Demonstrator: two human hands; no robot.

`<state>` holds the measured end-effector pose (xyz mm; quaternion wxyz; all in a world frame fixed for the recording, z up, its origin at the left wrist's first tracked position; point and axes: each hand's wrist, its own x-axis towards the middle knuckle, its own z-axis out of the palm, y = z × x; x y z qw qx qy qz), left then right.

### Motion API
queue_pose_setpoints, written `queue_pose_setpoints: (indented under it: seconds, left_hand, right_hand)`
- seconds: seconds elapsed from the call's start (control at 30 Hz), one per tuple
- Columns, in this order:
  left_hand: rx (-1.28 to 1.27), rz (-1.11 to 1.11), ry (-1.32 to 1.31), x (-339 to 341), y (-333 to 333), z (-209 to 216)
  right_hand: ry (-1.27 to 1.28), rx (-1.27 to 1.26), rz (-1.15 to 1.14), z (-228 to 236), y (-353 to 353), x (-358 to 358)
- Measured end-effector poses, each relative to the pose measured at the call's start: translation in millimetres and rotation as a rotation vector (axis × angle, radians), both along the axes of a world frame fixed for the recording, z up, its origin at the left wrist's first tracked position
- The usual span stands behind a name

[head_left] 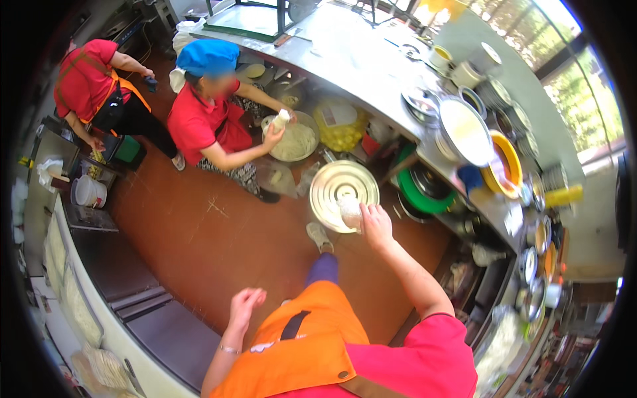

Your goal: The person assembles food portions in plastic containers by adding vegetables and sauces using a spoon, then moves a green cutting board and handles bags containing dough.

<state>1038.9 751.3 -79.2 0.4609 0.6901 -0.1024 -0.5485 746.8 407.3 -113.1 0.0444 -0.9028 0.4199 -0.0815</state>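
My right hand [377, 227] is closed on a whitish, partly see-through bundle [350, 211], perhaps a plastic bag; what is inside cannot be made out. It hangs over a round, shiny metal lid [326, 180] with ringed ridges, overlapping its near edge in this view; whether the two touch is unclear. Low over the floor, away from other things, my left hand [247, 306] has its fingers loosely curled, with nothing visible in them. An orange apron covers my front.
One co-worker [209, 126] sits with a pale object in hand beside a metal basin [292, 154] of whitish food. Another [89, 83] bends at the far left. A steel counter [371, 63] with pots runs along the right. A white-edged counter [133, 331] borders the left.
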Motion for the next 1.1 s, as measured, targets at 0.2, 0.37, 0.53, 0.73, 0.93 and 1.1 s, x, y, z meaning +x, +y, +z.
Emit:
queue_pose_setpoints:
  seconds: [0.2, 0.37, 0.53, 0.73, 0.93, 1.1]
  left_hand:
    - [0.610, 0.432, 0.026, -4.7, 44.1, -84.3]
    - [0.631, 0.252, 0.066, -34.1, -2.8, -61.3]
    - [0.702, 0.197, -0.006, -48.7, -49.2, -88.3]
    - [0.936, -0.014, -0.104, -40.5, -103.0, -61.2]
    - [0.784, 0.083, -0.027, -46.0, -81.0, -78.2]
    - [0.675, 0.188, -0.117, -50.6, -80.8, -54.6]
  right_hand:
    - [0.361, -0.078, 0.080, -171.9, -294.2, 69.6]
    - [0.335, 0.276, -0.174, -280.1, -451.5, 74.8]
    - [0.485, 0.251, -0.128, -338.3, -552.5, 107.6]
    - [0.572, 0.201, -0.072, -375.9, -582.3, 141.4]
    - [0.612, 0.086, -0.030, -372.8, -557.4, 139.7]
    - [0.609, -0.081, 0.134, -352.9, -433.5, 116.2]
